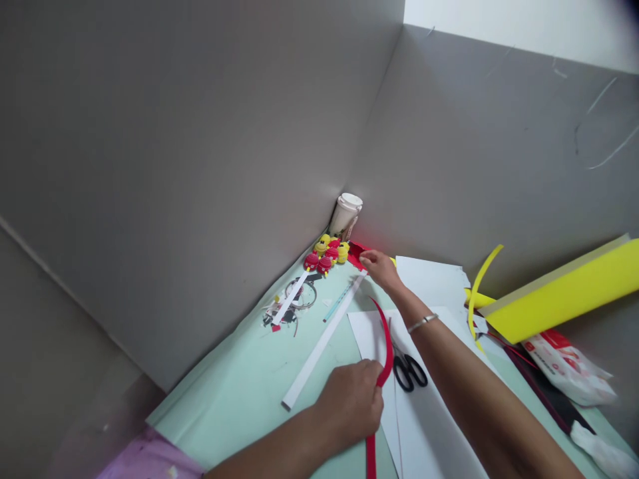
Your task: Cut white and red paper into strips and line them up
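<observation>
My left hand [352, 399] is closed around a red strip [386, 346], perhaps paper. The strip's upper end curves above the hand and its lower end hangs below. Farther off, my right hand [380, 268] reaches out with its fingertips pinched together. It is by a piece of red paper [356, 253] and the far end of a long white strip [322, 346]; whatever its fingers hold is too small to tell. Black-handled scissors [407, 369] lie on white sheets [419, 412] between my arms. A thin light-blue stick [337, 303] lies beside the white strip.
Several small red and yellow round figures [327, 254] sit before a white lidded cup [346, 214] in the corner. Scraps and a ring [302, 293] lie at the left. Yellow sheets [564, 289], a curled yellow strip [482, 286] and a red-white packet [566, 366] are at right.
</observation>
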A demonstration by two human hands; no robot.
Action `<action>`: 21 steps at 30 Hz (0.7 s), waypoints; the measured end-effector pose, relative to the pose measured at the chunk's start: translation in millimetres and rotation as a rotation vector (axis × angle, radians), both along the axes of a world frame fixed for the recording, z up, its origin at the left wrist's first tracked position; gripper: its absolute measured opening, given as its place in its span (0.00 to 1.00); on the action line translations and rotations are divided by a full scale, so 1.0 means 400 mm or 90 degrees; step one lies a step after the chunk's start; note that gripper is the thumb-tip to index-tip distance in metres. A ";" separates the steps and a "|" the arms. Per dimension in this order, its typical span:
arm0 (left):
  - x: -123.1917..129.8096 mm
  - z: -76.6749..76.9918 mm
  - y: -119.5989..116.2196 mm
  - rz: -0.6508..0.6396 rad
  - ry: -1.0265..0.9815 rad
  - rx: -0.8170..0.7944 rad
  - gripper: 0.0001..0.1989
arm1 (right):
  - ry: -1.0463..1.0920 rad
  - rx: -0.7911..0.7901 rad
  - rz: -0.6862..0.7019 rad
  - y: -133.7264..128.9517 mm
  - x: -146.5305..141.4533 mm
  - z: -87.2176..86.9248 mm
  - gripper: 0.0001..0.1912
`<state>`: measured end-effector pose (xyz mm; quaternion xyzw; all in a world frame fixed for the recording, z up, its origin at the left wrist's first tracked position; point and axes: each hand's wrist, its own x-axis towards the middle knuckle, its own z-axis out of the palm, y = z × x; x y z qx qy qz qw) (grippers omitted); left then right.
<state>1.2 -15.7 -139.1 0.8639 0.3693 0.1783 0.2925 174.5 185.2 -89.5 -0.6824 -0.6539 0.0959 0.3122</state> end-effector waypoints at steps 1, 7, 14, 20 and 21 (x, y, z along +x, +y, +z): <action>0.001 0.001 0.001 0.011 -0.013 -0.014 0.05 | 0.014 0.005 0.007 -0.039 0.010 -0.002 0.09; 0.003 0.017 0.012 0.070 -0.157 -0.161 0.03 | 0.086 0.032 -0.022 -0.325 0.075 -0.051 0.15; 0.003 0.001 0.032 0.135 -0.283 -0.215 0.07 | 0.096 0.033 -0.053 -0.498 0.102 -0.117 0.13; 0.003 0.005 0.030 0.115 -0.186 -0.169 0.07 | 0.037 0.055 -0.016 -0.338 0.076 -0.034 0.13; 0.003 0.006 0.029 0.108 -0.156 -0.156 0.07 | 0.025 0.054 -0.009 -0.290 0.065 -0.022 0.12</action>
